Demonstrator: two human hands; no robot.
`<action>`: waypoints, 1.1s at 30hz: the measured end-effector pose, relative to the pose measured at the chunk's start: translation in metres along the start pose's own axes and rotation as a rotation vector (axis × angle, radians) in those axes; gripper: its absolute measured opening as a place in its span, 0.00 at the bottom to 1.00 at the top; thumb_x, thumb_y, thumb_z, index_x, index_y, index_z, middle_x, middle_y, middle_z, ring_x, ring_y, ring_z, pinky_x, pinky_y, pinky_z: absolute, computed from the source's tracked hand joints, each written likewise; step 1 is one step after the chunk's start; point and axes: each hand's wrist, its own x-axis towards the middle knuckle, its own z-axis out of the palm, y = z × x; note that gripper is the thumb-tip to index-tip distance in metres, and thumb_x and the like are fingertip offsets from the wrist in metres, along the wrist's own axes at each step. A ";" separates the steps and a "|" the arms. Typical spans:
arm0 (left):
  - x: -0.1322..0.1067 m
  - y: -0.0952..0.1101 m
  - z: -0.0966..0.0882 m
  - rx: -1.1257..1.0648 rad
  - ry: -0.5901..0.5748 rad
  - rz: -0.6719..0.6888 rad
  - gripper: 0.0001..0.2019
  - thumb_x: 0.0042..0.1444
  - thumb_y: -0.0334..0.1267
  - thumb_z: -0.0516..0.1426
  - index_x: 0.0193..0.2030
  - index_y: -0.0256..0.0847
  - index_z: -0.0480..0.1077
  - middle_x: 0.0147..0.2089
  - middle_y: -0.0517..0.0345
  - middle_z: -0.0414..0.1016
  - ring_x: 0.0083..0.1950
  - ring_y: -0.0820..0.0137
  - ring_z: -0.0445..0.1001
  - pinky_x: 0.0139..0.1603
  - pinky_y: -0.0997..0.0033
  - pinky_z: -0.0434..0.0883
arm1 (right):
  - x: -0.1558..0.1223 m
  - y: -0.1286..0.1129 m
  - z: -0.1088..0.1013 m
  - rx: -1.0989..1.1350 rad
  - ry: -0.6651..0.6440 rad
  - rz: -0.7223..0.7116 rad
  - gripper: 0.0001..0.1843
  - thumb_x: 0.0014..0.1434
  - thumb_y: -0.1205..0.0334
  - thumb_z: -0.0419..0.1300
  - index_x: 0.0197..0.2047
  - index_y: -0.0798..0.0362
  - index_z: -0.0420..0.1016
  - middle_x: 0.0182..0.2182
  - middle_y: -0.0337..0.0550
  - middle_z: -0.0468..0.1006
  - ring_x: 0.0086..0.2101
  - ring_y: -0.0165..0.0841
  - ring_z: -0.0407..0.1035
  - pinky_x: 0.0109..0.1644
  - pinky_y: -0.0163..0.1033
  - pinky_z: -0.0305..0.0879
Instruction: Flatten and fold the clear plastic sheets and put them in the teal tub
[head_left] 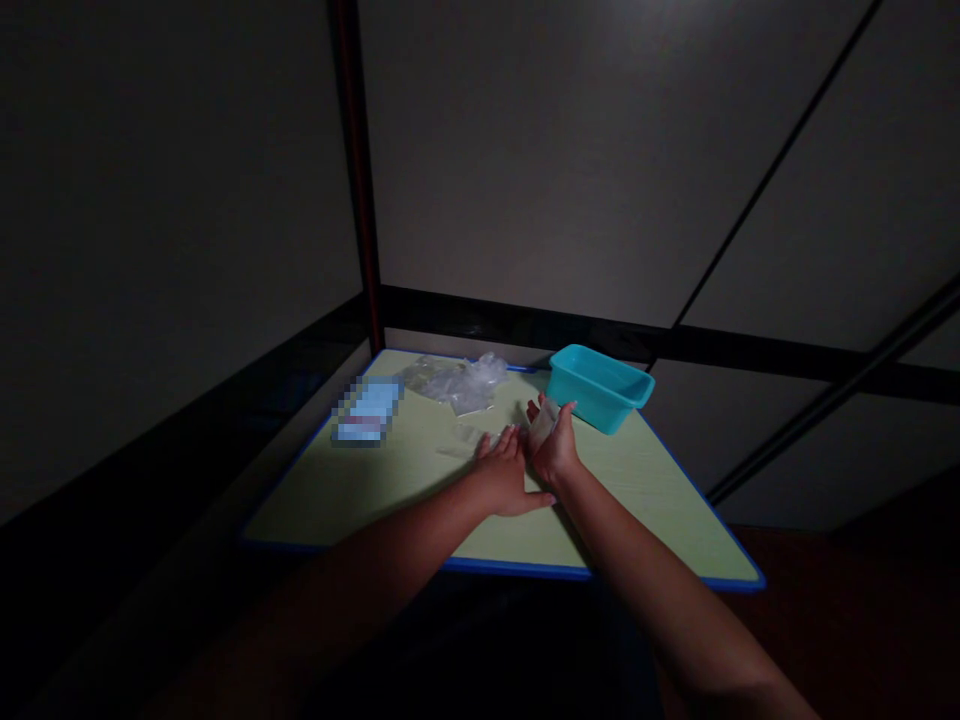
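My left hand (504, 472) lies flat on the pale green table (360, 490), fingers stretched forward, touching a small clear plastic bag (466, 438). My right hand (553, 445) is raised just beside it, fingers around a small clear bag (541, 422). A teal plastic tub (600, 388) stands a little beyond my right hand, at the table's far right.
A heap of clear plastic bags (454, 380) lies at the table's far edge. A blurred blue and white packet (367, 410) sits at the far left. The table has a blue rim (517, 568). Dark walls and a red post (361, 180) rise behind.
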 end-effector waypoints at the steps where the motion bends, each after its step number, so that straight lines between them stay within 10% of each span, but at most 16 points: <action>1: 0.000 0.000 -0.001 0.004 0.001 0.003 0.53 0.48 0.70 0.42 0.68 0.26 0.39 0.70 0.38 0.34 0.71 0.57 0.28 0.66 0.46 0.35 | 0.000 0.001 0.001 -0.012 -0.007 -0.008 0.37 0.59 0.33 0.29 0.56 0.41 0.64 0.62 0.41 0.58 0.62 0.33 0.48 0.63 0.50 0.44; 19: -0.002 0.003 -0.006 0.036 -0.026 0.036 0.43 0.53 0.58 0.48 0.68 0.29 0.44 0.70 0.38 0.38 0.70 0.55 0.34 0.66 0.45 0.37 | -0.001 0.014 0.010 -0.208 -0.141 -0.047 0.41 0.56 0.29 0.34 0.65 0.40 0.51 0.60 0.40 0.63 0.52 0.39 0.65 0.55 0.49 0.61; 33: -0.003 0.005 -0.008 0.024 -0.013 0.030 0.40 0.53 0.58 0.48 0.67 0.33 0.49 0.69 0.41 0.46 0.70 0.53 0.41 0.66 0.47 0.39 | -0.009 0.009 0.021 -0.040 -0.232 -0.160 0.39 0.56 0.30 0.34 0.63 0.40 0.55 0.67 0.34 0.42 0.65 0.33 0.31 0.65 0.53 0.25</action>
